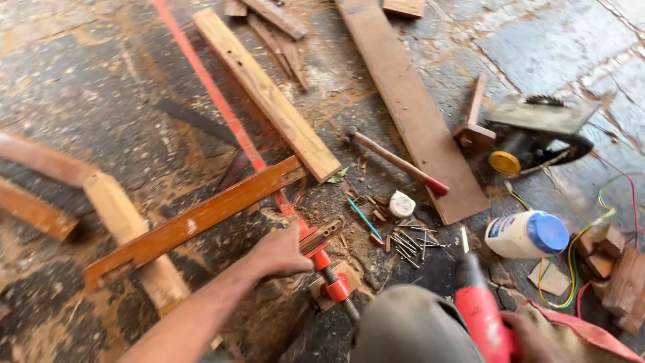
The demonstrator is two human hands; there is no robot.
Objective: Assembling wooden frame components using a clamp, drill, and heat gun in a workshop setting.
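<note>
My left hand (281, 252) reaches forward and rests on the screw end of a long red bar clamp (232, 124), beside a small wood piece (321, 235) near its jaw. An orange-brown notched wooden rail (195, 218) lies under the clamp bar. My right hand (534, 339) grips a red power drill (480, 306) at the lower right, its bit pointing up toward a pile of nails (410, 242).
On the stone floor lie a pale plank (269, 94), a long brown board (413, 107), a hammer (396, 161), a tape measure (402, 204), a white glue bottle with blue cap (527, 234), a circular saw (537, 131), coloured wires (571, 259) and wood blocks (618, 269).
</note>
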